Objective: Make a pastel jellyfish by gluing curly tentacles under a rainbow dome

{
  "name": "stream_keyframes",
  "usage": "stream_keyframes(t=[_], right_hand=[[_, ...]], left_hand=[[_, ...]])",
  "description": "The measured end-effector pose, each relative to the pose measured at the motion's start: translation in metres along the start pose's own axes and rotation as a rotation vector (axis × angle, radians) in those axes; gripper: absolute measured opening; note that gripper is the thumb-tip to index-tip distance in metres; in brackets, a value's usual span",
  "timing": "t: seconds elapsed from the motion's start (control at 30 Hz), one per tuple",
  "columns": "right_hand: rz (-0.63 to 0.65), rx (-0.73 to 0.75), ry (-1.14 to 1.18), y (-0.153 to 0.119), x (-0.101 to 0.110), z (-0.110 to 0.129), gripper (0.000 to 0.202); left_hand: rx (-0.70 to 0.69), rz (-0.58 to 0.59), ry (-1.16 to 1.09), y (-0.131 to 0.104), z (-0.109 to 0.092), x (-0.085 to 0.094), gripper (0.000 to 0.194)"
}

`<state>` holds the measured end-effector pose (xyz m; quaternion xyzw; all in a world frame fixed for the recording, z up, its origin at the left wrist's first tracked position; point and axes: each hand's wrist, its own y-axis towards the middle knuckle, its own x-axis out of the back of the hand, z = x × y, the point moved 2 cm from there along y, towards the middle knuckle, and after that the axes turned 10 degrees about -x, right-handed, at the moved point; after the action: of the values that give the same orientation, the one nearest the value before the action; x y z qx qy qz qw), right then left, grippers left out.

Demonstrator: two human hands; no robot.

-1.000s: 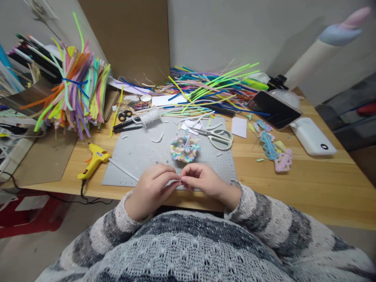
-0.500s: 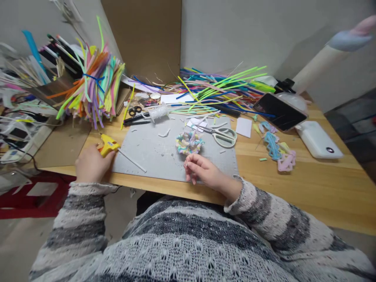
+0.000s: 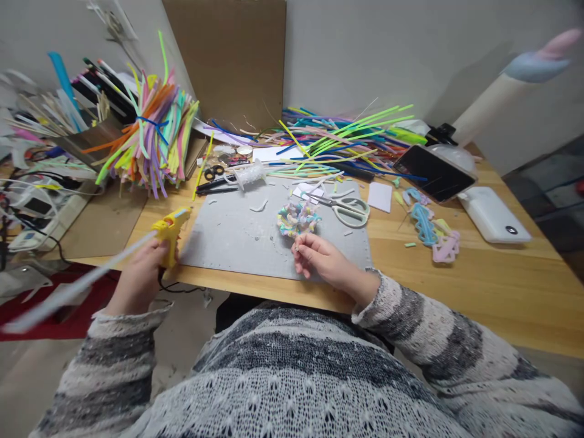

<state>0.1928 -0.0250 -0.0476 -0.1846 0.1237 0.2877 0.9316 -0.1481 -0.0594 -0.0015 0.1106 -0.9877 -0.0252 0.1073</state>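
My left hand [image 3: 142,271] is wrapped round a yellow hot glue gun [image 3: 170,234], just off the left edge of a grey cutting mat [image 3: 228,240]. A long white glue stick [image 3: 86,283] runs out of the gun's back end toward the lower left, blurred by motion. My right hand [image 3: 322,258] hovers low over the mat, thumb and forefinger pinched on something tiny that I cannot make out. Right behind those fingertips lies a pastel ring of twisted pipe cleaners [image 3: 298,219]. Scissors [image 3: 349,210] with pale handles rest beyond it.
Loose pipe cleaners [image 3: 347,143] lie along the back, with a tied bundle [image 3: 152,140] at the left. A phone [image 3: 435,173], a white power bank [image 3: 495,214] and pastel pipe-cleaner pieces [image 3: 424,225] occupy the right. A power strip [image 3: 50,213] sits far left.
My left hand has lifted the glue gun off the table and turned it, so the glue stick now points back toward the lower left. The right hand keeps its pinch, almost still.
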Motion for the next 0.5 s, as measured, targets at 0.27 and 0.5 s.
stream_keyframes(t=[0.27, 0.5], right_hand=[[-0.115, 0.088, 0.051, -0.009, -0.006, 0.01, 0.025], [-0.27, 0.192, 0.154, -0.025, -0.019, 0.014, 0.019]], left_hand=[[0.265, 0.388, -0.598, -0.033, -0.017, -0.074, 0.038], [0.17, 0.522, -0.549, -0.036, 0.0, -0.121, 0.059]])
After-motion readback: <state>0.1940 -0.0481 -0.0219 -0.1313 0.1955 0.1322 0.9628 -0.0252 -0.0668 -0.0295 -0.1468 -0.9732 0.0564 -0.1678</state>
